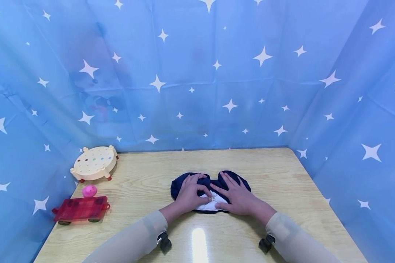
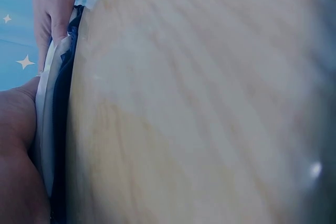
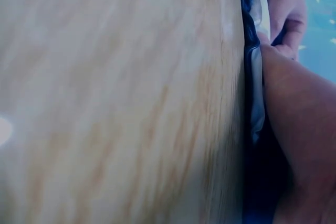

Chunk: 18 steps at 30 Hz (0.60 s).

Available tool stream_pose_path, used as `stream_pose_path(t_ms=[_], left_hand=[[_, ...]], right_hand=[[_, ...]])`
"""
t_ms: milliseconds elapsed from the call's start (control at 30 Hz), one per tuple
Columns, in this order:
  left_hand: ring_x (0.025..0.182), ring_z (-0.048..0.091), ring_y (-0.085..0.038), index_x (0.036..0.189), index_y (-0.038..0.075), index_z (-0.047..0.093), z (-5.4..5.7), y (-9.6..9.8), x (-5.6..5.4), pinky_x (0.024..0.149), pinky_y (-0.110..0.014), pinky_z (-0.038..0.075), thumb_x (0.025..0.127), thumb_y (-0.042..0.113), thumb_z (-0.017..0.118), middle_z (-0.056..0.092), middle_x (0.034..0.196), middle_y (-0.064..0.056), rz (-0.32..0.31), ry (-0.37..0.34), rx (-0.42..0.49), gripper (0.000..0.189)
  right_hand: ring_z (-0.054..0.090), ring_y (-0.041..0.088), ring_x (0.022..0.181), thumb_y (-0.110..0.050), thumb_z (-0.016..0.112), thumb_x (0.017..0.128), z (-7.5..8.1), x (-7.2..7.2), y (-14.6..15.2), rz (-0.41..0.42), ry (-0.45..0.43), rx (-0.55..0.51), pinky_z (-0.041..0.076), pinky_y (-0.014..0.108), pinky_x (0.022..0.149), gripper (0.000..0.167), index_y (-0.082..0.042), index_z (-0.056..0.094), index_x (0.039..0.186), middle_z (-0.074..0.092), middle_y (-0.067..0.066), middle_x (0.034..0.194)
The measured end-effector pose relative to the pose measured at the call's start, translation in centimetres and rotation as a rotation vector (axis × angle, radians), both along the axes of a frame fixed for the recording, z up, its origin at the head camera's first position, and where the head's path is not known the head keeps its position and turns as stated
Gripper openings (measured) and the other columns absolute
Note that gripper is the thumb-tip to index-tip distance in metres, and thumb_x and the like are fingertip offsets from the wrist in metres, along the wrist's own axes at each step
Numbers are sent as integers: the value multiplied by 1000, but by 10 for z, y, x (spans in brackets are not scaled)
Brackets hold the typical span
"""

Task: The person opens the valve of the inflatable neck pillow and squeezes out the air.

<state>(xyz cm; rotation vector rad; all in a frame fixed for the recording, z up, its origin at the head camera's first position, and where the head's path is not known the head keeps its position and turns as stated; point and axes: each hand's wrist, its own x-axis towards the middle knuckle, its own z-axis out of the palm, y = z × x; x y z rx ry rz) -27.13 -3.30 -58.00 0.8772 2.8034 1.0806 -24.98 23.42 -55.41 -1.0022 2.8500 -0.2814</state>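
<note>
A navy cloth item (image 1: 217, 181) with two puffy rounded lobes and a white panel (image 1: 214, 205) at its near side lies on the table. My left hand (image 1: 191, 193) is over its left lobe, and the thumb and index finger meet in a pinch at the white panel. Fingers spread, my right hand (image 1: 238, 197) rests on the right lobe, its thumb on the panel's right part. In the left wrist view the navy edge (image 2: 62, 108) shows side-on below the white panel. The right wrist view shows the left hand (image 3: 283, 3) with bent fingers beside the white.
At the table's back left stands a cream round toy stool (image 1: 95, 162) with coloured dots. A pink ball-like toy (image 1: 89, 190) and a red transparent toy cart (image 1: 82, 209) are in front of it. Blue star-printed curtains (image 1: 197, 73) surround the wooden table (image 1: 141, 175).
</note>
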Motion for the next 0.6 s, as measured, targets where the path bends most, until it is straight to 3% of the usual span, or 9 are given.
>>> stream_pose_path(t_ms=[600], left_hand=[[163,32,-31,93,40,84,-1,-1,-1,135,-60,6,95,39,91,48,167,2,1,-13,-10,7]], right_hand=[[9,45,169,-75,50,107,-3,-1,1,-23,-20,7,15,83,124,79,-33,39,173,9,24,183]])
